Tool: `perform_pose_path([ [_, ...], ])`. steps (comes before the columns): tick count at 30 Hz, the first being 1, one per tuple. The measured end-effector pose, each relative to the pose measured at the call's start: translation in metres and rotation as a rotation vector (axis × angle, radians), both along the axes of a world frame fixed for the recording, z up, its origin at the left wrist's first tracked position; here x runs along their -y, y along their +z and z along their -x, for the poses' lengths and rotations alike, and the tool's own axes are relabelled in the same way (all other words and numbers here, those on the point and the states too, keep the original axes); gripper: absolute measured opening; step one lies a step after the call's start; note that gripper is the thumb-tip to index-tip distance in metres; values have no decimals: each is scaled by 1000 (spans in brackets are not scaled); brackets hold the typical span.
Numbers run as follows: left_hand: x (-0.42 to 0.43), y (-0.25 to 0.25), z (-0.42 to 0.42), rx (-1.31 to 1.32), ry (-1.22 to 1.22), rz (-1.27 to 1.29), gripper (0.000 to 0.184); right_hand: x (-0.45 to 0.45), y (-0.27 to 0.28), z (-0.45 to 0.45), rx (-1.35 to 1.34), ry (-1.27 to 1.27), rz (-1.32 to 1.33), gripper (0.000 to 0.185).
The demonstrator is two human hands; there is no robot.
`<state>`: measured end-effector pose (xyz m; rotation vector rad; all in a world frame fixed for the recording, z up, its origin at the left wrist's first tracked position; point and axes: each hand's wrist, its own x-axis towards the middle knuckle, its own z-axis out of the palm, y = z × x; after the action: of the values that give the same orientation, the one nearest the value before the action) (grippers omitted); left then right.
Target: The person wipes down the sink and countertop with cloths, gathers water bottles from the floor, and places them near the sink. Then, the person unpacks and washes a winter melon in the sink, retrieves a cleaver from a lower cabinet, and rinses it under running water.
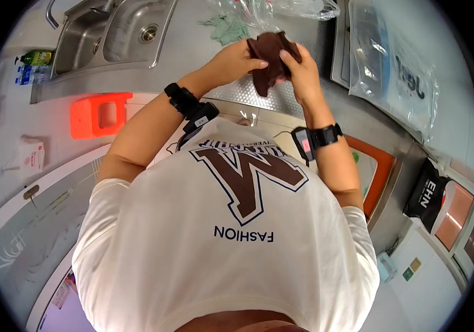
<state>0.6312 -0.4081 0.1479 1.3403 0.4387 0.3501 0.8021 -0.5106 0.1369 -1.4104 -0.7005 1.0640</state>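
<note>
2 grips: L hand (236,62) & R hand (304,71) pinch opp. sides of the brown cloth (270,51) over the steel counter (187,47), nr the green cloth (227,31), & even tension w/o bunching its folds is prob. best.

Lettering on a shirt and a black bag.
The white T-shirt (193,271) bears "FASHION" in dark capitals, upside down in this view, beside one big blue-edged brown letter, M or W; a smaller line there, partly lost in the folds, shows "VERSIT"; the black bag (422,202) carries "EHN" in white, with tinier print unreadable; dark letters on the clear plastic bag (378,102) are too distorted to read; the green bottle's (38,57) label is too small.
</note>
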Motion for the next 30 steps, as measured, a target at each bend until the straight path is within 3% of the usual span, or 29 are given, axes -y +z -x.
perform_pose_path([
  [2,-20,-16,12,-136,-62,-165,31,9,-50,-25,296,-124,-93,37],
  [3,-33,-35,23,-133,-51,-187,31,18,-51,-36,458,-125,-27,35],
  [4,-47,-59,34,-328,37,-193,32,33,-51,-46,620,-131,38,34],
  [5,-59,-70,42,-519,127,-194,33,48,-67,-63,682,-50,73,39],
  [6,-68,-70,46,-513,134,-211,33,60,-89,-72,743,28,113,44],
  [7,-72,-69,50,-624,203,-367,38,69,-101,-68,745,23,105,44],
  [9,-77,-74,51,-733,266,-522,42,93,-121,-57,1266,389,538,60],
  [10,-85,-78,47,-705,257,-594,47,98,-131,-48,1255,470,623,74],
  [12,-103,-94,34,-659,234,-675,51,107,-145,-37,1274,380,576,79],
  [14,-117,-123,19,-493,196,-991,61,104,-138,-34,1184,384,591,81],
  [16,-114,-106,3,-636,103,-1015,69,104,-133,-37,1172,414,585,84],
  [18,-114,-126,-5,-680,83,-931,77,104,-136,-37,1180,395,551,85],
  [20,-117,-146,-8,-739,-152,-888,72,105,-141,-36,1162,368,512,89],
  [22,-81,-140,-13,-710,-159,-1183,65,106,-133,-36,1104,393,565,91],
  [25,-41,-106,-35,-595,-354,-1020,57,106,-126,-37,1027,386,564,90],
  [27,-25,-94,-49,-562,-295,-653,53,108,-120,-37,991,391,540,90],
  [30,-8,-76,-75,-394,-215,-900,57,111,-124,-38,954,355,481,90],
])
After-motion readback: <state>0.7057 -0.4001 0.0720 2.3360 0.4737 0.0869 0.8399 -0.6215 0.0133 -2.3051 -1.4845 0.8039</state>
